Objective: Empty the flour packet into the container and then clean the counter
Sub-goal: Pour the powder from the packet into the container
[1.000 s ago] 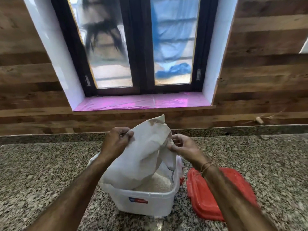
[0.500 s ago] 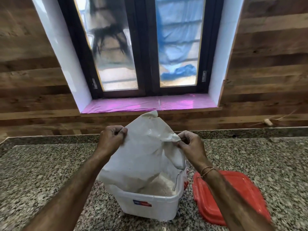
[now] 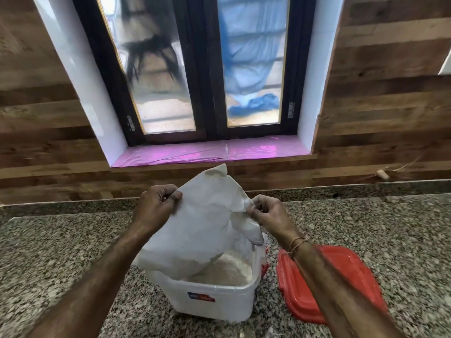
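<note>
Head: flour packet [image 3: 195, 230] upended higher now.

- Your left hand [image 3: 156, 207] is up at chest height, fingers [image 3: 174, 196] curled tight and pinching a white edge.
- Your right hand [image 3: 268, 213] sits level with it, just across, thumb and fingers pinched closed on the other edge.
- Both forearms reach forward and angle inward; a thin thread band [image 3: 296, 243] circles your right wrist.
</note>
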The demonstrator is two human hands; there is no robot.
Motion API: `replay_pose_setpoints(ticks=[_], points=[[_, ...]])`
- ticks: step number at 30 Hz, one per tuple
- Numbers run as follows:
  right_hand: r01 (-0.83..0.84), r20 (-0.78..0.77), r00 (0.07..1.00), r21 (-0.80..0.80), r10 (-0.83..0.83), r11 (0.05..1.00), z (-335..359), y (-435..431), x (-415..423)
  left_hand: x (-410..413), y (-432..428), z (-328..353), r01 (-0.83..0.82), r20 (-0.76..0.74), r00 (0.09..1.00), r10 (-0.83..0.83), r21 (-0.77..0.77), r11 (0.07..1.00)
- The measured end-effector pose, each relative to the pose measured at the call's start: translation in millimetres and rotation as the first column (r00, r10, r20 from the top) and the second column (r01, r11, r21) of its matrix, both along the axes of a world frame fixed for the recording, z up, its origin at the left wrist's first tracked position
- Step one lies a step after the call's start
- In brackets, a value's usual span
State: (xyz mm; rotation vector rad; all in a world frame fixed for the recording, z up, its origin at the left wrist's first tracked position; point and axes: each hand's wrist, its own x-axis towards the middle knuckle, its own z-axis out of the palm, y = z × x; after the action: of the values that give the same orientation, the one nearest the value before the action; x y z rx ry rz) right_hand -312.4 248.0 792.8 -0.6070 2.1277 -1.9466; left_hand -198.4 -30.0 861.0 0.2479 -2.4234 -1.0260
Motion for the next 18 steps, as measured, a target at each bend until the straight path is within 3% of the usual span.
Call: replay_pose_setpoints(ticks=[3, 8, 13, 18], points=[[0.046, -0.082, 0.996, 0.105, -0.037, 0.993, 0, -3, -5, 1, 1, 2, 0.013, 0.013, 1.000, -0.012, -0.058, 0.998], [-0.183, 0.098, 0.981, 0.146, 0.170, 0.972, 11, -6, -6, 2, -14, 7, -0.002, -0.011, 1.000, 0.002, -0.003, 1.000], [-0.139, 0.128, 0.986, 0.236, 0.111, 0.962, 0, -18, 4, 5, -4, 5, -0.011, 0.014, 1.000, 0.012, -0.042, 0.999], [-0.295, 0.193, 0.937, 0.000, 0.290, 0.955, 14, -10, 1, 4, -4, 11, -0.007, 0.018, 1.000, 0.010, -0.145, 0.989]])
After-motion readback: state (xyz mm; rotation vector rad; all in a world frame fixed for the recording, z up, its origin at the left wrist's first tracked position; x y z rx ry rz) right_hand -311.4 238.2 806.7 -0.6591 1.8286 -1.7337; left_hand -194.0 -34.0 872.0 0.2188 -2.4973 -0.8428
